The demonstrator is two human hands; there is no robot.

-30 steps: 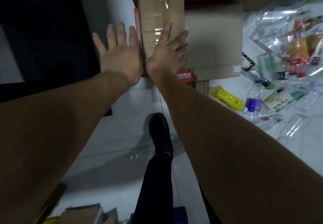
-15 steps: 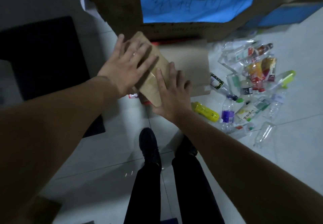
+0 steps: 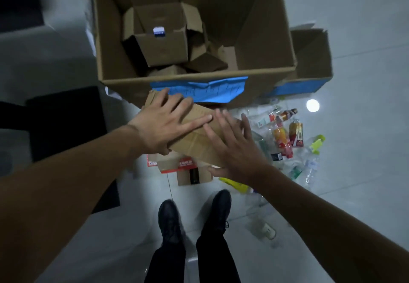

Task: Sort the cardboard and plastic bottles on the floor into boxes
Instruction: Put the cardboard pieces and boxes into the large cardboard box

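Note:
A flattened brown cardboard piece [image 3: 199, 136] is held up in front of the big open box [image 3: 199, 76]. My left hand [image 3: 168, 125] lies flat on its upper left part with fingers spread. My right hand [image 3: 234, 147] is on its right side, fingers straight, thumb under the lower edge. The big box has a blue label on its near wall and holds several smaller cardboard boxes [image 3: 159, 44]. Plastic bottles [image 3: 285, 136] lie scattered on the floor to the right.
More cardboard with red print [image 3: 177, 165] lies on the floor under the hands. A second box with a blue label [image 3: 309, 61] stands at the right behind the big one. A black mat [image 3: 66, 123] is on the left. My shoes [image 3: 194, 216] stand on the white tiles.
The view has tipped up and the big box's inside now shows. Both hands have lifted the cardboard piece off the floor toward the box's near wall.

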